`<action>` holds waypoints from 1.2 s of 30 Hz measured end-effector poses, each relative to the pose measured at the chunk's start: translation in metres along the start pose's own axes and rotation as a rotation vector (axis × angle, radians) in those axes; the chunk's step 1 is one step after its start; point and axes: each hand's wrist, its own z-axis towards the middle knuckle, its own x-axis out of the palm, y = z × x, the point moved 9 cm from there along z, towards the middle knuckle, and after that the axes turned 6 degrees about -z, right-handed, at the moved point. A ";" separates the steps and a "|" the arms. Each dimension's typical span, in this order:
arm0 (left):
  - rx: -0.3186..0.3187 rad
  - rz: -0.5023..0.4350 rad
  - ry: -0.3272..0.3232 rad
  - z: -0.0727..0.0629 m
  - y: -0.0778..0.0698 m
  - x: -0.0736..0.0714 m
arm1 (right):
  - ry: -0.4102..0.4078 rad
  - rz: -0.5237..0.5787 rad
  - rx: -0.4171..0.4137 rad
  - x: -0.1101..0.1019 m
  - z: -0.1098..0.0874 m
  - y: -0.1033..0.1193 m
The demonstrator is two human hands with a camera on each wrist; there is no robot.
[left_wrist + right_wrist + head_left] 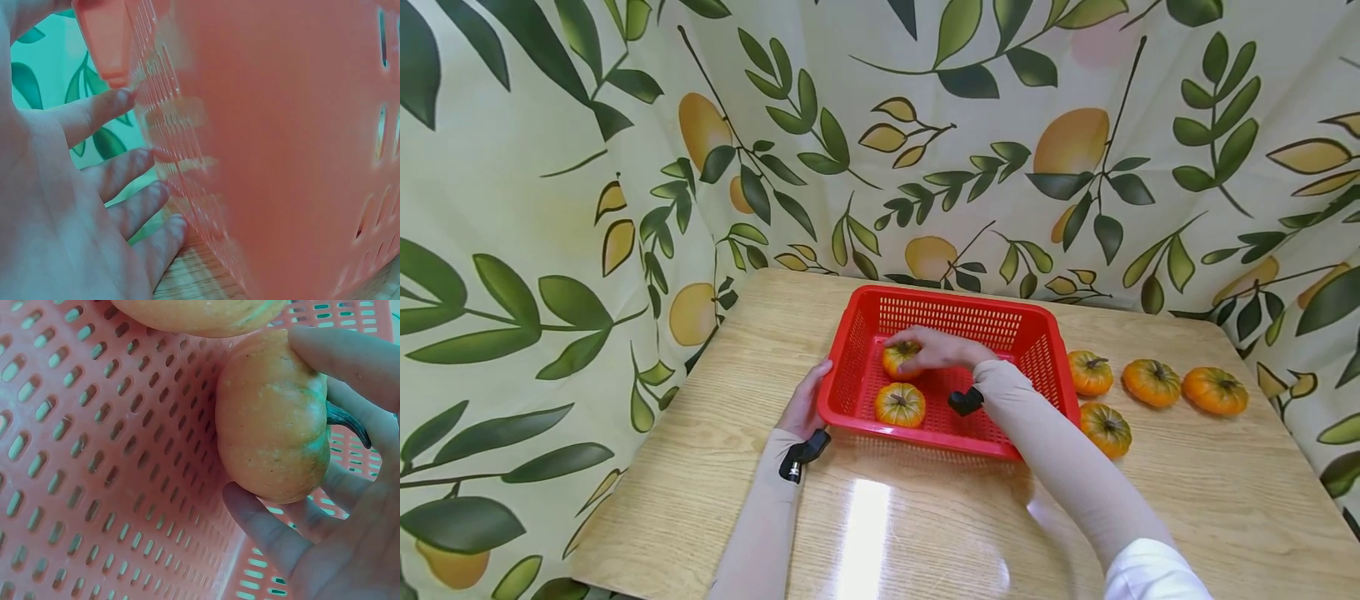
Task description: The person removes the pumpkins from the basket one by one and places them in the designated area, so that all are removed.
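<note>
Right wrist: see the right hand (356, 531) curved round a ribbed miniature pumpkin (272, 419), thumb opposite fingers. Expect firm, light, slightly slippery; grip the sides, spare the stem (349, 422). Left wrist: find the left hand (62, 175) spread, nearly straight-fingered, touching a perforated plastic basket (275, 125). Head: locate that pumpkin inside, back left; note glossy wood-grain table (700, 467), leaf-and-fruit-print cloth (820, 217) behind.

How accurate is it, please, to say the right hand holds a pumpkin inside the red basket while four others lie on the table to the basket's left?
Only the side is wrong: the head view shows those four pumpkins on the table to the right of the red basket. The right hand holds a pumpkin inside it.
</note>
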 end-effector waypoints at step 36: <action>0.006 0.024 -0.020 -0.001 0.000 -0.001 | 0.019 -0.039 0.039 0.005 -0.003 -0.003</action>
